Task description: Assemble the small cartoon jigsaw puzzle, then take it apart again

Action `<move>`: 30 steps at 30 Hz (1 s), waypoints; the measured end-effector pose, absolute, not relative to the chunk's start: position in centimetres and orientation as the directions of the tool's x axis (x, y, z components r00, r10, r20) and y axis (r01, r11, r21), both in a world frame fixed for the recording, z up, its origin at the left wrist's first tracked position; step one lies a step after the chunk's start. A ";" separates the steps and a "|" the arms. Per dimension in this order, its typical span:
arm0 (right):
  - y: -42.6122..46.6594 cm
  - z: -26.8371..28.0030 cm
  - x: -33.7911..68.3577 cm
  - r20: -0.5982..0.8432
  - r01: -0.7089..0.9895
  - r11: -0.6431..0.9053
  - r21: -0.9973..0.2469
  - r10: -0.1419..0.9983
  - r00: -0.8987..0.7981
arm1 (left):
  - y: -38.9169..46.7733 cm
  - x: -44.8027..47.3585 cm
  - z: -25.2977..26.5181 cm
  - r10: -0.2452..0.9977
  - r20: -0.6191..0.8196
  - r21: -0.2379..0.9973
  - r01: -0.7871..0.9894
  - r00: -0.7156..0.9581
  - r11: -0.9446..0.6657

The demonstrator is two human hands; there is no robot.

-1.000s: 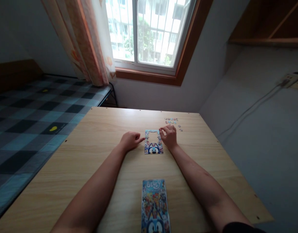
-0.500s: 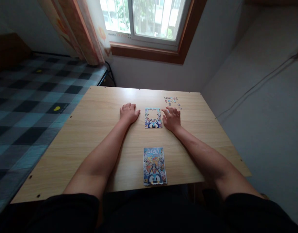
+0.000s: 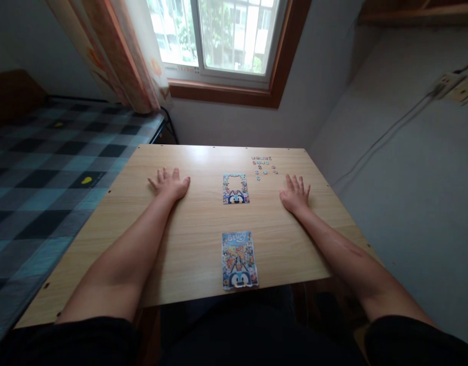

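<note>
Flat on the table, my left hand [image 3: 170, 184] rests with its fingers spread, well to the left of the puzzle. My right hand [image 3: 295, 194] lies on the tabletop to the right, fingers apart and nothing in it. Between them sits a partly assembled jigsaw puzzle [image 3: 236, 197], with a blue dog face at its near edge and a gap in its upper middle. Several loose puzzle pieces [image 3: 261, 162] lie in rows and singly beyond it to the right. Closer to me is a picture sheet [image 3: 239, 259] marked "BLUEY", showing the same dog face.
The wooden table [image 3: 195, 229] stands below a window [image 3: 234, 35]. On the left is a bed [image 3: 66, 147] with a checked cover, beside a curtain [image 3: 123, 66]. A cable [image 3: 390, 122] runs down the right wall from a socket [image 3: 447, 84].
Both hands have moved outward, away from the puzzle, and their fingers have spread. Loose pieces that my right hand covered now show. The view has shifted slightly.
</note>
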State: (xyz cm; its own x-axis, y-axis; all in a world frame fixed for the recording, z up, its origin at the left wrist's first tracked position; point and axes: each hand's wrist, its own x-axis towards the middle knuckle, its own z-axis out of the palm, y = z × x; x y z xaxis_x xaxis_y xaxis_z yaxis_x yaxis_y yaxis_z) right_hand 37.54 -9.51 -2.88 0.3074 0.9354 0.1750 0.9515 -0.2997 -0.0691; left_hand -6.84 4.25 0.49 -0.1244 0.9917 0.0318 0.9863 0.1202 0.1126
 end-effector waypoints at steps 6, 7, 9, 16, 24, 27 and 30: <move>-8.7 -2.9 39.9 -0.020 0.895 -0.438 -0.085 0.899 0.438 | 4.6 -13.9 1.6 0.951 0.021 0.144 0.943 -0.307 0.301; -8.6 -2.9 40.1 -0.031 0.892 -0.444 -0.084 0.896 0.444 | 4.6 -15.1 1.8 0.949 0.019 0.148 0.939 -0.316 0.310; -8.3 -3.1 40.5 -0.036 0.886 -0.457 -0.079 0.890 0.455 | 4.6 -17.1 2.2 0.928 0.032 0.155 0.919 -0.370 0.361; -6.6 -3.2 41.1 -0.070 0.898 -0.435 -0.070 0.900 0.431 | 5.4 -19.9 3.4 0.850 -0.019 0.166 0.836 -0.527 0.522; -3.0 -3.0 40.4 0.004 0.878 -0.453 -0.155 0.888 0.459 | 4.8 -20.3 2.5 0.888 0.141 0.105 0.898 -0.438 0.427; -2.0 -2.8 38.7 0.216 0.918 -0.349 -0.185 0.897 0.385 | 4.3 -19.9 2.2 0.899 0.312 0.025 0.948 -0.308 0.316; -1.2 -2.4 36.2 0.415 0.980 -0.116 -0.161 0.893 0.174 | 4.2 -19.4 2.2 0.892 0.428 -0.056 0.981 -0.143 0.185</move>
State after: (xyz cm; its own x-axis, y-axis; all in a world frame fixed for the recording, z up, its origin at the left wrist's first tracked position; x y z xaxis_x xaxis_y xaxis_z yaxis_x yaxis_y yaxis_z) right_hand 36.16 -1.17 -2.38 0.1739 0.8930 0.4151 0.9801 -0.1162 -0.1607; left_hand -19.39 4.22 2.17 -0.1434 0.8922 0.4282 0.9812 0.1846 -0.0561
